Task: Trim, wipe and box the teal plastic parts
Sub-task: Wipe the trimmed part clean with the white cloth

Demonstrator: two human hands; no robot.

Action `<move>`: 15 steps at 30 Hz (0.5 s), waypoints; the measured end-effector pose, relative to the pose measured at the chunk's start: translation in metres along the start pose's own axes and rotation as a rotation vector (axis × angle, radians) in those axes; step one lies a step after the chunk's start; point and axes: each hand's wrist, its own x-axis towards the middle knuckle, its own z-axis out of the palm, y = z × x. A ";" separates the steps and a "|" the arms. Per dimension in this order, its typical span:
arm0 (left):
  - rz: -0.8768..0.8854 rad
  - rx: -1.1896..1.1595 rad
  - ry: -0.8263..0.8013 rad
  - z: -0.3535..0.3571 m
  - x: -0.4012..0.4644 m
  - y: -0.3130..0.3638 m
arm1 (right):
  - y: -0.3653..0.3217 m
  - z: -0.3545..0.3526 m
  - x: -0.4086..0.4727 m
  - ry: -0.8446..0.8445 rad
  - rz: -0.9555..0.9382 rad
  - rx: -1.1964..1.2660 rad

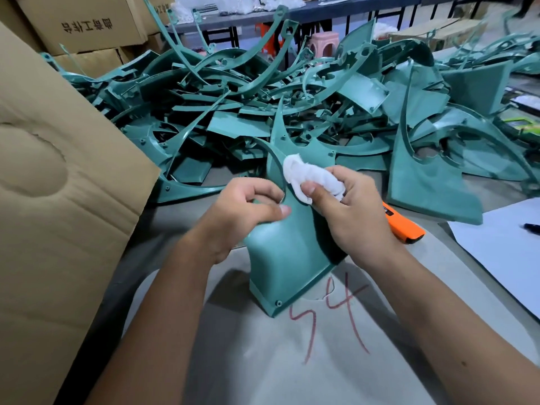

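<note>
A teal plastic part [287, 258] stands upright on the table in front of me, its flat base low and its curved prongs pointing away. My left hand [248, 209] grips its left edge, thumb on the front face. My right hand [347, 211] holds a crumpled white cloth [309, 176] against the upper right of the part. Behind them lies a big heap of teal parts [263, 106]. An orange utility knife [404, 225] lies on the table just right of my right hand, partly hidden by it.
An open cardboard box flap [58, 185] fills the left side. Stacked cartons [81, 24] stand at the back left. A white sheet [502, 247] with a black pen [531, 228] lies at the right. A grey mat marked with red numerals [330, 314] covers the near table.
</note>
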 end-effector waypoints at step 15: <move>0.251 -0.308 -0.272 0.016 -0.008 0.002 | -0.011 -0.031 0.004 -0.013 -0.078 0.290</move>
